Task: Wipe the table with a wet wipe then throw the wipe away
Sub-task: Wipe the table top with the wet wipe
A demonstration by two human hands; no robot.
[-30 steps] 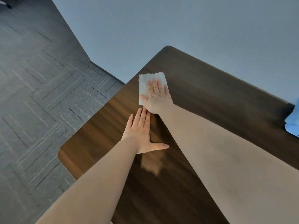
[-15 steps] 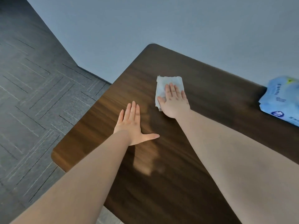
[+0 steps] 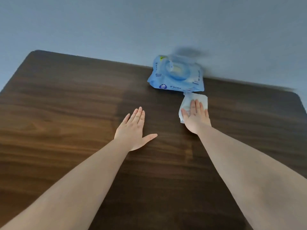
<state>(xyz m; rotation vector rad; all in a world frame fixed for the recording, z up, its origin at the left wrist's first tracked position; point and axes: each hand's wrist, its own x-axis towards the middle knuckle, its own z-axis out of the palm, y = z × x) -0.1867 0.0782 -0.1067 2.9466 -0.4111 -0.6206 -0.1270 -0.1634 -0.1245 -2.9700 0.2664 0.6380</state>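
Note:
A white wet wipe [image 3: 200, 99] lies flat on the dark wooden table [image 3: 66, 105], just in front of the wipe pack. My right hand [image 3: 196, 117] presses down on the wipe with its fingers together and flat. My left hand [image 3: 133, 130] rests palm down on the bare table to the left of it, fingers straight, thumb spread out, nothing under it.
A blue pack of wet wipes [image 3: 177, 74] with a round lid sits at the table's far edge against the grey wall [image 3: 149, 22]. The table's far left corner [image 3: 35, 53] and right corner [image 3: 295, 95] are rounded.
My right hand has slid the wipe to the right across the table, up to the blue pack. The view has swung right, so the floor is out of sight.

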